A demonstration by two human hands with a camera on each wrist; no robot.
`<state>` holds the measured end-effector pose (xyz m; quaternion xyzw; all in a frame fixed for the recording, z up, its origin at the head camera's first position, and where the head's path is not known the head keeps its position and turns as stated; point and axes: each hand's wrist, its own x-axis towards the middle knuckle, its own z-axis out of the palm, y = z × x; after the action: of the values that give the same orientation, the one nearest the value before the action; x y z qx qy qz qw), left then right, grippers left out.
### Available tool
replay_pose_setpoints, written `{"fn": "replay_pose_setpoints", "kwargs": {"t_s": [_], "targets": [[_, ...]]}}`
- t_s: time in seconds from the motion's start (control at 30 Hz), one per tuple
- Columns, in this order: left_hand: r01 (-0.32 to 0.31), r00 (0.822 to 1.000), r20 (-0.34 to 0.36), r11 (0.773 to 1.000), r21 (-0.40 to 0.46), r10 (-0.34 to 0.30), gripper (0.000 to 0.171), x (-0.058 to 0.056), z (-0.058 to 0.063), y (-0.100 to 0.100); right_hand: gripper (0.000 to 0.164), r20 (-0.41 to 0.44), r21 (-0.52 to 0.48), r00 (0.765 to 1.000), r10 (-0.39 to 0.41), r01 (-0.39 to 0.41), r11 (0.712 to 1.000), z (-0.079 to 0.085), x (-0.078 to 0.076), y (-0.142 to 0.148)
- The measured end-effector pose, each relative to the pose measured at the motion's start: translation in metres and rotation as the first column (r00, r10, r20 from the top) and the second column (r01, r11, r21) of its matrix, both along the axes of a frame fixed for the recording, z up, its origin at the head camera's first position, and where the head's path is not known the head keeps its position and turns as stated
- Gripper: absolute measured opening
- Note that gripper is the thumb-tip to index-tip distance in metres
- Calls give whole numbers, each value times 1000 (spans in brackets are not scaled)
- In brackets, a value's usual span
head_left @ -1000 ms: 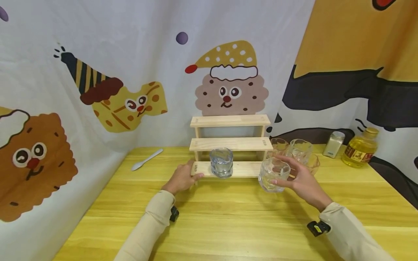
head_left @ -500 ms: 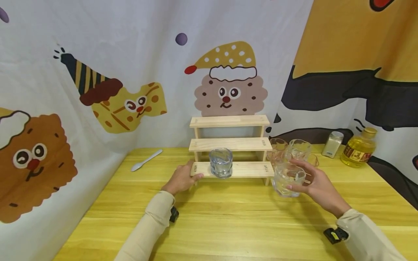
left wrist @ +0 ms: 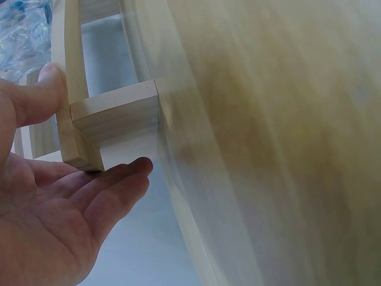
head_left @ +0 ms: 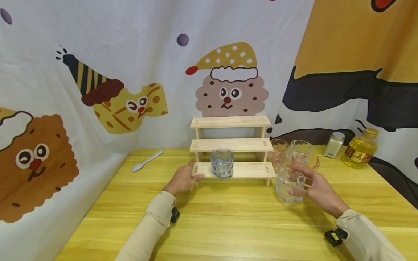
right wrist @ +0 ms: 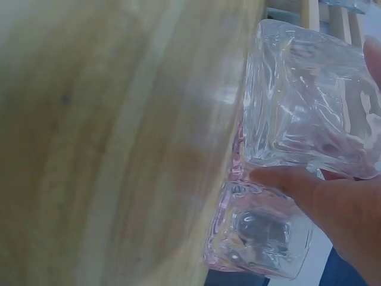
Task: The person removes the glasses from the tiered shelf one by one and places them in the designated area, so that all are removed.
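My left hand (head_left: 181, 178) grips the left end of the lowest step of a three-tier wooden stand (head_left: 249, 169). In the left wrist view the thumb lies over the board (left wrist: 74, 65), with the other fingers beside and beneath its end. On that lowest step sits a bluish glass (head_left: 222, 166). My right hand (head_left: 323, 192) holds a clear glass (head_left: 286, 188) between thumb and fingers, just right of the stand. The right wrist view shows this glass (right wrist: 303, 101) close up, with a pinkish glass (right wrist: 256, 229) beside it.
Behind the right hand stand several clear and pinkish glasses (head_left: 300, 148). Farther right are a shaker jar (head_left: 334, 145) and an oil bottle (head_left: 360, 150). A spoon (head_left: 147, 161) lies at the left on the wooden table (head_left: 222, 224). A printed curtain (head_left: 156, 54) hangs behind.
My right hand has carried the clear glass rightward, away from the front of the stand, and slightly lower. The left hand and the bluish glass have stayed in place.
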<state>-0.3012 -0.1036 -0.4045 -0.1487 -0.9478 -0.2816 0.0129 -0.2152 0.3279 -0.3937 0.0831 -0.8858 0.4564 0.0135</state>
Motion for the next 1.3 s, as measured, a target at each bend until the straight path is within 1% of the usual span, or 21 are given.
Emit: {"fn": "replay_pose_setpoints", "kwargs": {"t_s": [0.13, 0.3, 0.47, 0.57, 0.67, 0.83, 0.97, 1.03, 1.13, 1.23, 1.3], "targets": [[4, 1000, -5, 1000, -1, -4, 67, 0, 0, 1, 94, 6, -6, 1000, 9, -9, 1000, -2, -1, 2], [7, 1000, 0, 1000, 4, -7, 68, 1, -1, 1, 94, -22, 28, 1000, 13, -13, 1000, -4, -3, 2], [14, 1000, -11, 1000, 3, -14, 67, 0, -2, 0, 97, -70, 64, 997, -18, 23, 998, -6, -3, -1], [7, 1000, -4, 1000, 2, -7, 67, 0, -2, 1, 101, -126, 114, 991, -40, 54, 992, -6, -4, -4], [2, 1000, 4, 1000, 4, -2, 67, -1, -2, 1, 103, -171, 162, 984, -57, 85, 983, -5, -6, -7], [-2, 1000, 14, 1000, 3, 2, 69, -1, -2, 1, 101, -200, 223, 978, -62, 107, 969, -4, -7, -9], [0, 1000, 10, 1000, 2, -1, 69, -1, -2, 1, 100, -228, 289, 972, -54, 121, 950, -4, -8, -7], [2, 1000, 7, 1000, 4, -2, 69, -1, -1, 1, 102, -242, 319, 969, -51, 129, 939, -2, -8, -7], [4, 1000, 0, 1000, 4, -4, 68, -1, -1, 2, 103, -260, 360, 964, -54, 148, 921, 6, -6, -11], [3, 1000, -4, 1000, 0, -3, 68, -1, -1, 1, 99, -292, 395, 954, -66, 182, 901, 16, -3, -16], [3, 1000, -4, 1000, -2, -3, 68, -1, -1, 1, 97, -306, 404, 949, -78, 203, 892, 23, -1, -21]]}}
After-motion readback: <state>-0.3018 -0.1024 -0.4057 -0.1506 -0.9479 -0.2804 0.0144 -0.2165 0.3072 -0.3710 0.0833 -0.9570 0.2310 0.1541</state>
